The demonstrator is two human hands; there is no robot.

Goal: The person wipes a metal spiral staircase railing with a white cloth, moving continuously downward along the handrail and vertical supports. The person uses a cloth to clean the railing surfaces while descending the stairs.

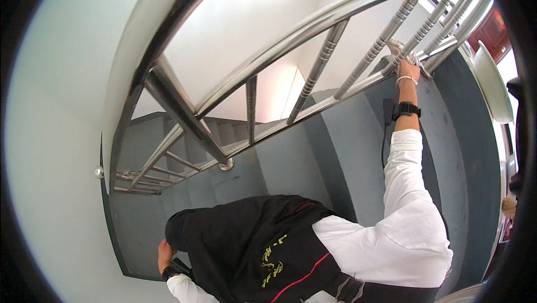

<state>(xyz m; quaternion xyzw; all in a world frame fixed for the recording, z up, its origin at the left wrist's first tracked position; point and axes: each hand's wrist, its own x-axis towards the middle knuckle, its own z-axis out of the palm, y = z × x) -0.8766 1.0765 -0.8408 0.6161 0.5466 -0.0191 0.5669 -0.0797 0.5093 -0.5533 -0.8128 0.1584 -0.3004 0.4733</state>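
Note:
My right hand reaches out to the upper right and grips a pale, crumpled cloth. The cloth is pressed around the lower end of a ringed stainless-steel baluster, close to the bottom rail. At the lower left, my left hand rests against my bent knee, its fingers partly hidden behind the dark clothing. Black straps sit on both wrists. A black apron with yellow writing and a red line covers my front.
A curved metal handrail sweeps across the upper left, joined to a thick post. Grey stairs descend beneath me towards the left, with a lower flight beyond the balusters. A pale wall bounds the left side.

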